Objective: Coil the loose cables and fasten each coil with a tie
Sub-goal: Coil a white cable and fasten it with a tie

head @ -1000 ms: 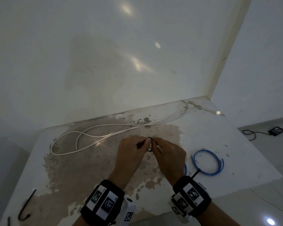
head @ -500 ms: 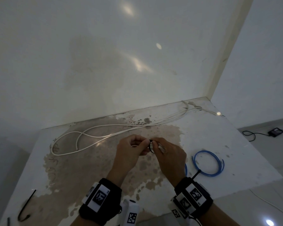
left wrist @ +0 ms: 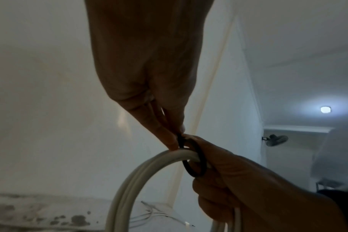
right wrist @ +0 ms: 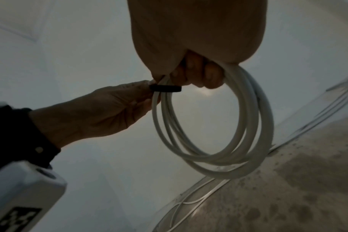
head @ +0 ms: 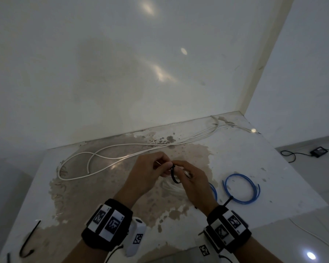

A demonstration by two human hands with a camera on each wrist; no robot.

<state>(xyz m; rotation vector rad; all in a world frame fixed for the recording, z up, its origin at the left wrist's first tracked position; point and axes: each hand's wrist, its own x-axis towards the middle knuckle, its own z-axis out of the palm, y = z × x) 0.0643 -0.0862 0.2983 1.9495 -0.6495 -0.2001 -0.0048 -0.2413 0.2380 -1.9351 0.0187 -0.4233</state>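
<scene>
Right hand point(right wrist: 195, 47): your fingers are curled round the top of the small coil of white round cable point(right wrist: 215, 133), all the turns bunched in one grasp. The coil hangs below the fist, clear of the stained white tabletop point(head: 235, 154), near the middle of its near half.

Left hand point(left wrist: 149, 70): thumb and fingertips pinch the free end of the thin black plastic tie point(left wrist: 195, 158). The tie is looped round the bundle just beside your right fingers and stands slack; the wrist views show daylight inside the loop.

Handling, as a judgement:
- The coil looks light and springy. Its turns sit uneven and will likely splay if the right grasp eases before the tie bites.
- The jacket looks smooth, so expect the turns to slide past each other. Hold right next to the tie, as you do now.
- The tie is thin and stiff enough to hold its loop. Take it near the tail's end and pull along its length, not sideways.

Outward:
- A long loose white cable point(head: 122, 154) sprawls across the far half of the tabletop, from the left toward the far right corner, not yet coiled.
- A coiled blue cable with a black tie point(head: 241, 188) lies to the right of your hands.
- A spare black tie point(head: 29, 240) lies at the near left edge.
</scene>
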